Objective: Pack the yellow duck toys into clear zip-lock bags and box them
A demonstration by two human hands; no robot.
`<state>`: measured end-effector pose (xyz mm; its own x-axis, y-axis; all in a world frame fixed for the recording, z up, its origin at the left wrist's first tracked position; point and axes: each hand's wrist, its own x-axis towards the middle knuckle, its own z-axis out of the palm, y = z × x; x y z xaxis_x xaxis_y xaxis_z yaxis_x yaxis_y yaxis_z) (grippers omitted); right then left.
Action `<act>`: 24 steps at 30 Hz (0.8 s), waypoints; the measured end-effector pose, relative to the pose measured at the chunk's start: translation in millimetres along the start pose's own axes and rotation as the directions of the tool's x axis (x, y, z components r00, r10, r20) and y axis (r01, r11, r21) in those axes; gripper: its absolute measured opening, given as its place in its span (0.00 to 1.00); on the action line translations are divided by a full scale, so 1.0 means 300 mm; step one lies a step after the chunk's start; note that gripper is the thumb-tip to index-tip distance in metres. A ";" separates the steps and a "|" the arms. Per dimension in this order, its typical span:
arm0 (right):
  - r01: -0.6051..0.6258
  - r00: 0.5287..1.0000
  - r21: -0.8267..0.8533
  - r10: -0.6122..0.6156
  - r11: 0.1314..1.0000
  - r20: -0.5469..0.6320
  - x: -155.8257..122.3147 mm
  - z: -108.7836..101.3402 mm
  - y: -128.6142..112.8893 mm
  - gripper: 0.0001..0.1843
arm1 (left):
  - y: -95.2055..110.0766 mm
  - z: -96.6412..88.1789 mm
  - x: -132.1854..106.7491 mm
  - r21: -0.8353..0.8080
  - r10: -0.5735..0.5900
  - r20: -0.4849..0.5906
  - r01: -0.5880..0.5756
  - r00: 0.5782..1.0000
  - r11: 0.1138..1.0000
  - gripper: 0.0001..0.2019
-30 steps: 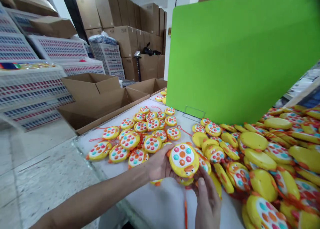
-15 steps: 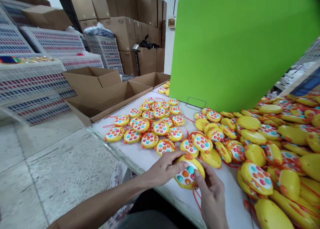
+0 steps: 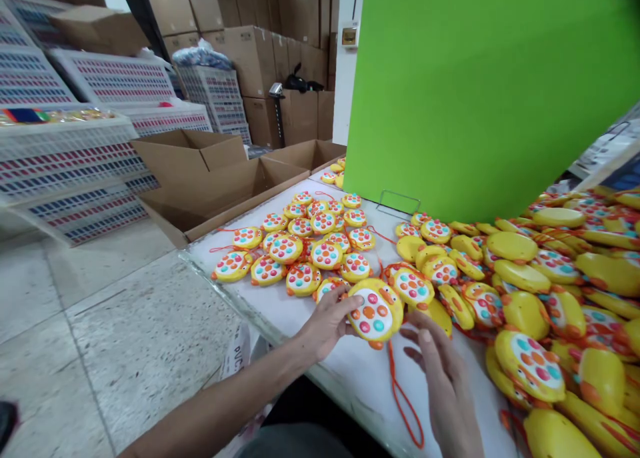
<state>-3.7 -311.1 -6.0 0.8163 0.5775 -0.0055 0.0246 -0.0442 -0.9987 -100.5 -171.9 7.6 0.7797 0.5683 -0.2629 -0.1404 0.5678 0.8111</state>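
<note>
Carton (image 3: 227, 198) gapes beside the table (image 3: 353, 371); left fingers (image 3: 349, 305) pinch a toy (image 3: 376, 311), right fingers (image 3: 431, 355) spread.

Oval yellow toys (image 3: 327, 254) lie on the white bench (image 3: 345, 371), before a rectangular green panel (image 3: 470, 98). Brown cardboard boxes (image 3: 220, 201) stand left.

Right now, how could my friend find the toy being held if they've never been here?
Look for the big green board, then the white table in front of it. Near the table's front edge, find the left hand and the round yellow toy with coloured dots. Unlike the other toys, this one is gripped, with an orange cord loop just below.
</note>
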 end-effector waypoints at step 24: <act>-0.083 0.995 0.127 0.075 0.988 0.065 -0.036 0.117 0.034 0.20 | -0.083 -0.038 -0.042 0.234 0.039 0.152 -0.075 0.988 0.969 0.31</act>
<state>-32.4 -289.3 -17.8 0.7768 0.6242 -0.0835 -0.1166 0.0122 -0.9931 -113.7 -186.4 -15.1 0.8574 0.4929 -0.1481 -0.0513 0.3683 0.9283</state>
